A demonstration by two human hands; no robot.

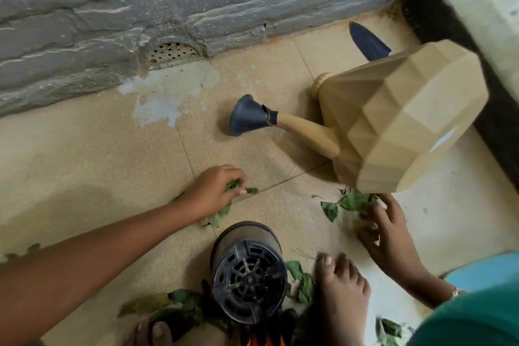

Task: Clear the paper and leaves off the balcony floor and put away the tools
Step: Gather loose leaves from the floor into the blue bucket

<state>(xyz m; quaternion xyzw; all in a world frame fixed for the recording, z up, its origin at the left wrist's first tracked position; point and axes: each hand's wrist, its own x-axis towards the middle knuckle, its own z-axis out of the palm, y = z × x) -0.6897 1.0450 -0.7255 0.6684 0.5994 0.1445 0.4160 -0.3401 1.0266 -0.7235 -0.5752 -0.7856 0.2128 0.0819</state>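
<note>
Left hand [213,194] at centre clamps a leaf clump [233,185]; the loose leaves [352,201] lie just above the spread-fingered right hand [390,230] — nearer it, lower right.

Watering can [407,121], beyond the gripped leaves [233,185]: matt faceted plastic. Wall [112,8]: rough stone. Floor [84,149]: matt speckled tile.
</note>
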